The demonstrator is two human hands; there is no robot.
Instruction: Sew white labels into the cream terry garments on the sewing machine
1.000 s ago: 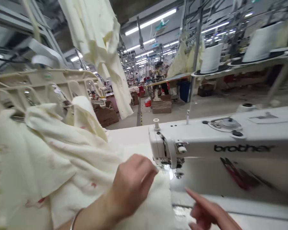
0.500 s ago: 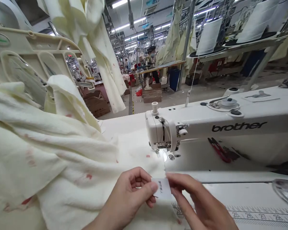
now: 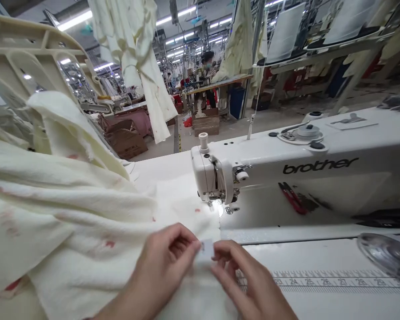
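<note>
A small white fabric label [image 3: 206, 249] with dark print is held low over the pale yellow cloth [image 3: 110, 222], just in front of the sewing machine's needle area. My left hand [image 3: 166, 262] pinches its left edge between thumb and fingers. At the label's right edge are the curled fingertips of my right hand [image 3: 243, 275], closed on that side. The cloth, dotted with small reddish marks, spreads under both hands and up beneath the presser foot [image 3: 211, 203]. Its right edge runs from the foot toward me. Part of the print is blurred.
The white sewing machine [image 3: 286, 155] stands ahead, with red-handled thread snips [image 3: 291, 198] on its bed. A printed ruler [image 3: 326, 282] runs along the table front. Thread cones [image 3: 285, 35] stand behind. At left is a cream plastic frame [image 3: 36, 49]; a person [image 3: 205, 71] sits far back.
Both hands and the label have shifted slightly left in view, as has the whole scene with the camera's turn. My left thumb now sits nearer the label's edge, and my right fingers are more curled.
</note>
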